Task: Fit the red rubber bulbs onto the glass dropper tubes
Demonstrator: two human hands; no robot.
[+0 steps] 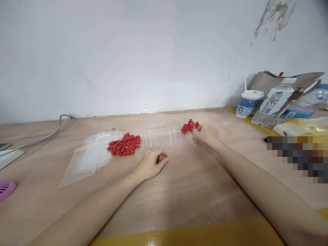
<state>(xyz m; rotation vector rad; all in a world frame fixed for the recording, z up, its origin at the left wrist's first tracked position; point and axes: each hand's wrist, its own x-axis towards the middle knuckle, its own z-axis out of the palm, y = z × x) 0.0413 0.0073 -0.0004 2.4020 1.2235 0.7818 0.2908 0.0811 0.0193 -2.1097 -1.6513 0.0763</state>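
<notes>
My right hand [207, 134] is closed in a pinch at the edge of a group of glass droppers with red rubber bulbs [190, 126], and its fingers seem to hold one dropper. The bulbs point away from me and the tubes toward me. To the left lies a row of clear glass tubes [162, 138] without bulbs, side by side. Loose red rubber bulbs [124, 145] are heaped beyond that row. My left hand [153, 163] rests on the table just in front of the tubes, fingers loosely curled, thumb apart, nothing visible in it.
Clear plastic bags [89, 153] are fanned out left of the bulbs. A grey cable [51, 135] and a purple object [6, 189] are further left. At the right stand a paper cup [248, 104], a water bottle [273, 102] and a beige bag [263, 82]. A white wall [128, 61] closes off the back.
</notes>
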